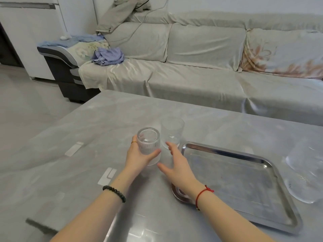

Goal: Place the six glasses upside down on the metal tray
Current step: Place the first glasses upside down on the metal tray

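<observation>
My left hand (138,155) is wrapped around a ribbed clear glass (149,145), thumb on the near side and fingers curled round the far side, with a gold ring on one finger. The held glass is turned base toward me and lifted off the grey table (87,137), just off the far left corner of the metal tray (244,180). My right hand (178,165) holds nothing: its fingers are spread and apart, palm down, hovering over the tray's left edge. Its fingertips reach toward a second glass (172,132), which stands upright on the table just beyond that same far left corner; I cannot tell whether a fingertip touches its base. Nothing stands on the tray itself. Past the tray's right edge are two blurred clear glass shapes (304,172), too smeared to read. A black bead bracelet circles my left wrist, a red string my right.
</observation>
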A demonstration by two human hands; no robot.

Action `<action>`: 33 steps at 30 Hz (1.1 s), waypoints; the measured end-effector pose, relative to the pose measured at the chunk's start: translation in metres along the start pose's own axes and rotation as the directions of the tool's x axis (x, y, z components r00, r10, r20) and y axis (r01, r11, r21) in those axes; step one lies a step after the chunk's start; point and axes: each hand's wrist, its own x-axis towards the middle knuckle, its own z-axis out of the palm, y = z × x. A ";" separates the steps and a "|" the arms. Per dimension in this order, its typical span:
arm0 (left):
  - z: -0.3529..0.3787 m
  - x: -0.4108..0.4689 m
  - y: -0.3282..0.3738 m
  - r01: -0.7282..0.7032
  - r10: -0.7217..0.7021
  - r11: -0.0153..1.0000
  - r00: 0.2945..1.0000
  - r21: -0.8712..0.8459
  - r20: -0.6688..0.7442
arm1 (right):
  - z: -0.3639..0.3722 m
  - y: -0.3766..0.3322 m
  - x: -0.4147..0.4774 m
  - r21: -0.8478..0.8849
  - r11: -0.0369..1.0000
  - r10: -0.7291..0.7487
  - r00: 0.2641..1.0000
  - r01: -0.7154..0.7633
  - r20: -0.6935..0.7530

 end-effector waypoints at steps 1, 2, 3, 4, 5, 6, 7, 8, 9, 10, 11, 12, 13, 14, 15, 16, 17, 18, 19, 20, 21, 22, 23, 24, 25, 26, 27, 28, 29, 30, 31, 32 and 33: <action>-0.002 -0.004 0.001 -0.014 0.014 1.000 1.000 0.005 0.003 | 0.005 -0.002 0.001 0.020 1.000 -0.002 1.000 0.002 -0.003; -0.003 -0.008 0.002 -0.028 0.028 1.000 1.000 0.000 0.014 | 0.008 -0.002 0.001 0.045 0.999 -0.005 1.000 0.006 -0.005; -0.003 -0.012 0.003 -0.036 0.037 0.999 0.999 -0.008 0.034 | 0.011 -0.003 0.001 0.079 0.997 -0.005 1.000 0.006 -0.008; -0.003 -0.017 0.006 -0.035 0.037 0.999 0.998 -0.023 0.054 | 0.011 -0.003 -0.001 0.120 0.993 0.001 1.000 0.001 -0.014; 0.000 -0.022 0.010 -0.033 0.036 0.999 0.997 -0.041 0.070 | 0.010 -0.004 -0.003 0.159 0.987 0.006 1.000 -0.002 -0.026; 0.003 -0.027 0.015 -0.036 0.041 0.997 0.995 -0.065 0.086 | 0.008 -0.004 -0.006 0.189 0.982 0.011 0.999 -0.002 -0.044; 0.008 -0.031 0.020 -0.045 0.054 0.995 0.994 -0.087 0.098 | 0.004 -0.003 -0.009 0.206 0.979 0.011 0.997 0.004 -0.073; 0.014 -0.034 0.026 -0.056 0.068 0.992 0.992 -0.109 0.110 | -0.002 -0.003 -0.012 0.213 0.977 0.008 0.994 0.015 -0.108; 0.021 -0.037 0.033 -0.069 0.084 0.990 0.989 -0.125 0.124 | -0.009 -0.002 -0.014 0.216 0.976 0.003 0.989 0.029 -0.145; 0.027 -0.039 0.040 -0.083 0.103 0.987 0.985 -0.140 0.141 | -0.018 -0.002 -0.017 0.218 0.975 -0.001 0.984 0.041 -0.179; 0.034 -0.040 0.047 -0.098 0.122 0.984 0.979 -0.147 0.162 | -0.028 -0.002 -0.019 0.219 0.974 -0.003 0.978 0.050 -0.210; 0.041 -0.041 0.054 -0.111 0.137 0.983 0.974 -0.150 0.182 | -0.038 -0.001 -0.021 0.218 0.974 -0.002 0.972 0.055 -0.233; 0.048 -0.041 0.060 -0.120 0.149 0.981 0.969 -0.149 0.199 | -0.048 0.001 -0.022 0.218 0.974 0.002 0.969 0.053 -0.248; 0.055 -0.042 0.065 -0.128 0.158 0.980 0.964 -0.150 0.214 | -0.057 0.004 -0.023 0.220 0.974 0.011 0.967 0.047 -0.256; 0.063 -0.042 0.069 -0.134 0.166 0.980 0.959 -0.148 0.230 | -0.064 0.008 -0.024 0.223 0.974 0.022 0.965 0.038 -0.262; 0.070 -0.042 0.071 -0.137 0.171 0.980 0.954 -0.147 0.248 | -0.070 0.012 -0.024 0.227 0.973 0.035 0.963 0.028 -0.266; 0.077 -0.042 0.073 -0.138 0.173 0.980 0.949 -0.145 0.264 | -0.075 0.017 -0.024 0.232 0.973 0.049 0.962 0.015 -0.269; 0.084 -0.042 0.073 -0.136 0.172 0.980 0.944 -0.143 0.282 | -0.078 0.022 -0.024 0.237 0.972 0.064 0.961 0.001 -0.270; 0.089 -0.042 0.073 -0.131 0.168 0.982 0.938 -0.137 0.302 | -0.080 0.028 -0.023 0.241 0.970 0.080 0.960 -0.013 -0.270; 0.094 -0.041 0.072 -0.124 0.160 0.984 0.933 -0.130 0.323 | -0.081 0.033 -0.021 0.241 0.970 0.093 0.958 -0.025 -0.271; 0.097 -0.040 0.071 -0.118 0.152 0.986 0.928 -0.121 0.340 | -0.081 0.038 -0.019 0.238 0.970 0.105 0.956 -0.038 -0.274; 0.099 -0.039 0.069 -0.113 0.145 0.988 0.924 -0.108 0.353 | -0.081 0.043 -0.017 0.235 0.971 0.118 0.954 -0.052 -0.276; 0.102 -0.037 0.067 -0.111 0.139 0.989 0.921 -0.097 0.363 | -0.081 0.048 -0.015 0.235 0.970 0.129 0.952 -0.062 -0.279; 0.104 -0.035 0.064 -0.110 0.135 0.990 0.919 -0.087 0.370 | -0.079 0.052 -0.012 0.237 0.969 0.138 0.950 -0.070 -0.281; 0.105 -0.033 0.061 -0.110 0.131 0.991 0.918 -0.077 0.375 | -0.078 0.055 -0.010 0.238 0.968 0.147 0.948 -0.079 -0.281; 0.107 -0.031 0.058 -0.110 0.128 0.992 0.917 -0.068 0.378 | -0.077 0.058 -0.008 0.237 0.967 0.156 0.947 -0.089 -0.281; 0.108 -0.030 0.055 -0.111 0.125 0.992 0.916 -0.061 0.380 | -0.075 0.060 -0.007 0.237 0.967 0.164 0.946 -0.098 -0.280; 0.108 -0.029 0.052 -0.112 0.124 0.992 0.915 -0.054 0.384 | -0.074 0.062 -0.006 0.240 0.965 0.173 0.945 -0.106 -0.278; 0.108 -0.028 0.049 -0.119 0.126 0.992 0.913 -0.043 0.387 | -0.073 0.063 -0.006 0.244 0.963 0.180 0.944 -0.112 -0.276; 0.107 -0.027 0.046 -0.132 0.132 0.991 0.912 -0.026 0.388 | -0.071 0.065 -0.006 0.249 0.961 0.185 0.944 -0.117 -0.272; 0.107 -0.027 0.044 -0.148 0.139 0.989 0.912 -0.007 0.386 | -0.069 0.066 -0.006 0.253 0.960 0.186 0.945 -0.117 -0.270; 0.106 -0.027 0.042 -0.164 0.148 0.986 0.912 0.009 0.382 | -0.068 0.068 -0.006 0.254 0.961 0.182 0.945 -0.113 -0.271; 0.106 -0.027 0.040 -0.174 0.154 0.985 0.914 0.020 0.375 | -0.067 0.069 -0.007 0.252 0.962 0.177 0.946 -0.108 -0.272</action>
